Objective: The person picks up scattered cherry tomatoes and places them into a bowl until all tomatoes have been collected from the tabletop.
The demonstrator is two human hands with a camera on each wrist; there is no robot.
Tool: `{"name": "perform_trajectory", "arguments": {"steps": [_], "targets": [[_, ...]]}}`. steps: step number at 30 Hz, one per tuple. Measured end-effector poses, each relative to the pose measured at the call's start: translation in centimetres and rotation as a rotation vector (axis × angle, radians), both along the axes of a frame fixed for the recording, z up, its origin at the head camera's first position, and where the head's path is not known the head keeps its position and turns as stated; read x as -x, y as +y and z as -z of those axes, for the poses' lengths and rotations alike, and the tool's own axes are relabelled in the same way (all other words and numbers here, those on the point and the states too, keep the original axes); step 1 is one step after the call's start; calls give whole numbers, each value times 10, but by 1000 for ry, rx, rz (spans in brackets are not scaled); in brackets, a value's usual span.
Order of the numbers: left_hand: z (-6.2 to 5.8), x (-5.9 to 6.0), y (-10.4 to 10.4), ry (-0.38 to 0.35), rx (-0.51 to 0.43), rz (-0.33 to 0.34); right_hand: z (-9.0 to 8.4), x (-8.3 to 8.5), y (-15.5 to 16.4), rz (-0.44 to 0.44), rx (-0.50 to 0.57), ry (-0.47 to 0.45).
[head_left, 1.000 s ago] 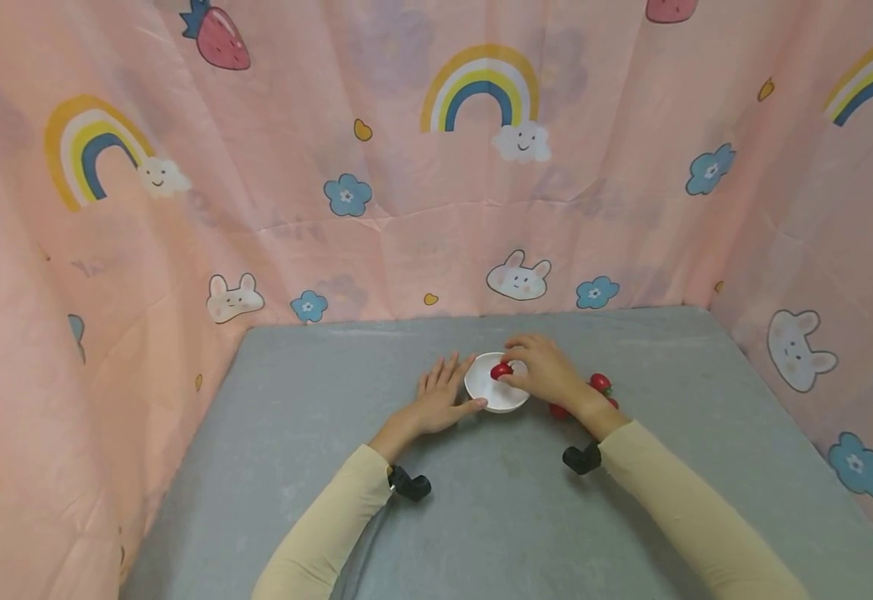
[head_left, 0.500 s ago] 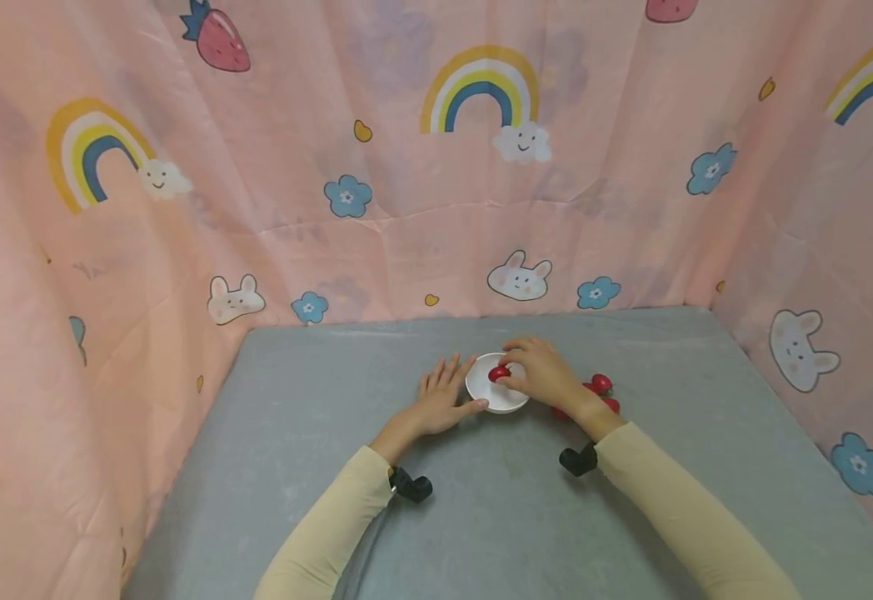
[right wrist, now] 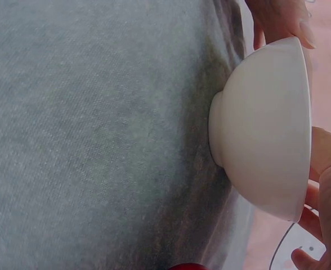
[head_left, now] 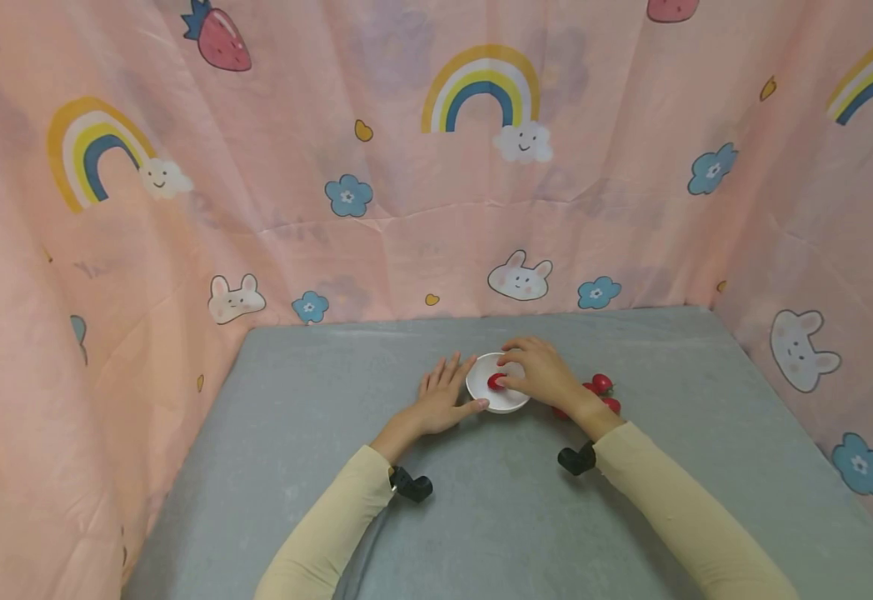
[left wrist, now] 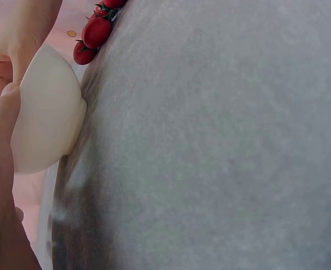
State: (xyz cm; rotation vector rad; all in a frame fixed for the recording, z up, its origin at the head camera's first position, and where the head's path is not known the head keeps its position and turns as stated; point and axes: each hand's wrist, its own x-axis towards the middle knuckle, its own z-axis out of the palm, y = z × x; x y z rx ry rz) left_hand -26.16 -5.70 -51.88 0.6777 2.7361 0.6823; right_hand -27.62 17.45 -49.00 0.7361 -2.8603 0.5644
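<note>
Fingers of the right hand (head_left: 545, 375) pinch a tomato (head_left: 495, 382) inside the bowl (head_left: 498, 402).

A grey table (head_left: 294, 467) bears a white bowl (head_left: 498, 402) and cherry tomatoes (head_left: 601, 385).

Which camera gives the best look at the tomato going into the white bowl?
The head view: the tomato shows inside the bowl under the right hand. Both wrist views show only the bowl's outside, hiding that tomato.
</note>
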Motion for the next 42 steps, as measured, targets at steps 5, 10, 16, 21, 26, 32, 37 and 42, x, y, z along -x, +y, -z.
{"name": "perform_trajectory", "arguments": {"steps": [5,10,16,21,26,32,37,42], "targets": [[1,0,1,1,-1,0,-1,1,0,0,-1,-4],[-1,-1,1,-4,2,-1,-2,2,0,-2,-1,7],[-2,-2,1,-5,-6,3,-5,3,2,-10,1,14],[-2,-2,0,-6,-12,3,-9,3,6,-19,4,24],[-1,-1,0,-5,-21,5,-12,2,13,-20,23,52],[1,0,0,0,-23,4,-14,1,28,-2,40,51],[2,0,0,14,-25,4,-15,0,44,7,42,74],[2,-1,0,18,-34,7,-17,-4,61,16,59,85]]}}
